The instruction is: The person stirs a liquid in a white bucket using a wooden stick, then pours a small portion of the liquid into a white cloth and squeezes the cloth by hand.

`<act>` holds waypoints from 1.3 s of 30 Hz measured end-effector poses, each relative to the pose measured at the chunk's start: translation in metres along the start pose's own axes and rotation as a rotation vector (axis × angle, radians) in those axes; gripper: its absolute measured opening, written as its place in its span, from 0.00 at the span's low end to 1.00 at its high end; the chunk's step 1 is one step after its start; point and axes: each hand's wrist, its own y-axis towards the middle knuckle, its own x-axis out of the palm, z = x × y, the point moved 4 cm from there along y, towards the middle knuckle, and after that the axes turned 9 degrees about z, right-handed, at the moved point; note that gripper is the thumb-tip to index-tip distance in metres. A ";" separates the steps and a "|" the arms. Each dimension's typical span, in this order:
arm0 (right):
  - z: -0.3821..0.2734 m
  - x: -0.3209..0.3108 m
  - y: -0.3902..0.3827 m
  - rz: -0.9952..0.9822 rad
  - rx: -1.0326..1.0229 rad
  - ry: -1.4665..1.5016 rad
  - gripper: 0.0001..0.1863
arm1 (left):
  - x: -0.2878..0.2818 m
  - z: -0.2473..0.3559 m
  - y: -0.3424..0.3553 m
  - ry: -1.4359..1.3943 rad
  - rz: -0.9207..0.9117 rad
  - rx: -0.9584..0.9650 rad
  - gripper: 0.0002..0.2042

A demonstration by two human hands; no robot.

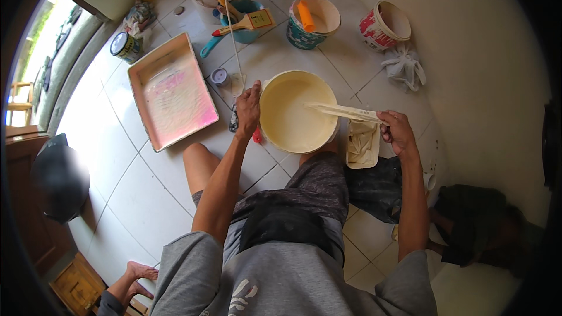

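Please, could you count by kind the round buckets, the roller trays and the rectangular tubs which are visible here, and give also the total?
Round buckets: 5 (cream bucket, pinkish bucket, teal bucket, teal-patterned bucket, red-and-white bucket)
Roller trays: 1 (pink-smeared roller tray)
Rectangular tubs: 1 (small rectangular tub)
Total: 7

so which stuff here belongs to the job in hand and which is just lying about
Seems part of it:
cream bucket, left grip at its edge
stick, in the right grip
perhaps the small tub

Just lying about, it seems:
paint tray
wide brush
orange roller
red-and-white bucket
plastic bag
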 end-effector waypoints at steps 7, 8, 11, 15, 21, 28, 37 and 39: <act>0.006 -0.019 0.001 0.154 0.072 0.032 0.08 | 0.002 0.002 -0.002 0.063 0.006 -0.032 0.21; 0.003 -0.024 -0.001 0.168 0.060 0.029 0.09 | 0.003 0.004 -0.004 0.059 0.014 -0.048 0.21; -0.006 -0.038 -0.009 0.222 0.017 -0.019 0.10 | 0.000 0.006 -0.001 0.121 0.004 0.056 0.21; -0.022 -0.047 -0.027 0.257 -0.114 -0.112 0.10 | 0.005 0.012 -0.007 0.141 0.029 0.083 0.21; -0.041 -0.041 -0.058 0.176 -0.540 -0.376 0.08 | -0.003 0.006 -0.003 0.126 0.097 0.104 0.25; -0.020 -0.042 -0.056 0.072 -0.772 -0.371 0.11 | 0.004 0.013 -0.006 0.114 0.034 0.050 0.22; -0.025 -0.053 -0.065 0.163 -0.877 -0.580 0.11 | -0.001 0.011 -0.003 0.159 0.059 0.123 0.25; -0.033 -0.054 -0.073 0.202 -0.951 -0.634 0.11 | 0.001 0.012 -0.004 0.174 0.039 0.143 0.24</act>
